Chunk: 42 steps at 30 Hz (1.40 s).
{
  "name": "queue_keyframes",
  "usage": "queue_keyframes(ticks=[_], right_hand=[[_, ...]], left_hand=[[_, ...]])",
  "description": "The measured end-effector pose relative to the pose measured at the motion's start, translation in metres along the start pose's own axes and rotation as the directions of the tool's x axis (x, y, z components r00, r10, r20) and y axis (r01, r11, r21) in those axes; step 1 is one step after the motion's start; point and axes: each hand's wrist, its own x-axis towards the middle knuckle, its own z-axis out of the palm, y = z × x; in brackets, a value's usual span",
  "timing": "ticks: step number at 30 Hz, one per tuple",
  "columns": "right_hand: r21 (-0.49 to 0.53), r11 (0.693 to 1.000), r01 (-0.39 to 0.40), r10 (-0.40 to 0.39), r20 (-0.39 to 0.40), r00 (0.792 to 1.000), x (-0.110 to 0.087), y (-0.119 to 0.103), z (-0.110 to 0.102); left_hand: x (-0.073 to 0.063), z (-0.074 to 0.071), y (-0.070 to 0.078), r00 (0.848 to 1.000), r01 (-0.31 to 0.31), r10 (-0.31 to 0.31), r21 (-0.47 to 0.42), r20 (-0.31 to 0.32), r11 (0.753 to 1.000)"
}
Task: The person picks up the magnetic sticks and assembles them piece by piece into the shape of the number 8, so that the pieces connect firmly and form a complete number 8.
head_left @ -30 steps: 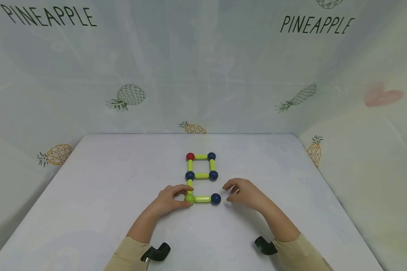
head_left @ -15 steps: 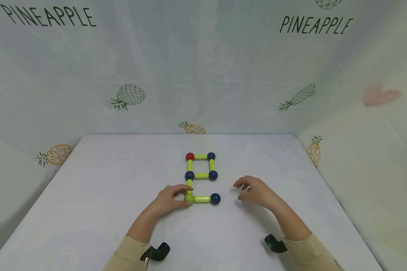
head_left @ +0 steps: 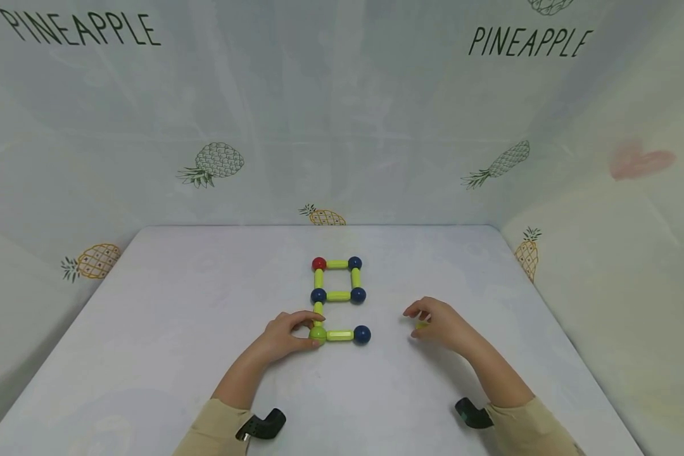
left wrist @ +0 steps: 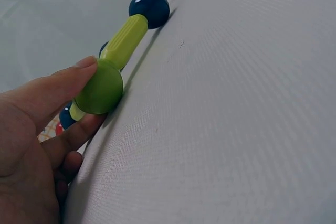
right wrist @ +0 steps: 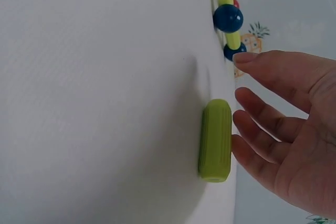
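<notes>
My left hand [head_left: 287,332] pinches the light green ball [left wrist: 101,88] between thumb and fingers at the near left corner of a ball-and-stick figure. A yellow-green magnetic stick [head_left: 339,335] runs from that ball to a dark blue ball [head_left: 361,334]. Over the table to the right is my right hand [head_left: 439,323], its fingers loosely bent and holding nothing. Beside its fingertips lies a loose yellow-green stick [right wrist: 216,141], mostly covered by the hand in the head view.
Farther back, yellow-green sticks join a red ball [head_left: 318,264] and several dark blue balls, one being the back right ball [head_left: 354,263], into a square. A white table [head_left: 216,272] carries everything, with a pineapple-printed cloth [head_left: 342,114] behind it.
My right hand has moved right, away from the near blue ball, and the loose stick now shows under it. My left hand keeps its pinch on the green ball.
</notes>
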Motion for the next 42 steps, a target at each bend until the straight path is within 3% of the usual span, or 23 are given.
queue_keyframes(ticks=[29, 42], right_hand=[[0.007, 0.997, -0.072, 0.072, -0.017, 0.997, -0.002, 0.026, 0.002], [0.013, 0.998, -0.059, 0.059, -0.002, 0.998, 0.001, 0.018, 0.002]], left_hand=[[0.0, 0.001, -0.001, 1.0, 0.006, -0.006, 0.006, -0.004, 1.0], [-0.001, 0.0, 0.001, 1.0, 0.007, -0.007, 0.007, -0.01, 1.0]])
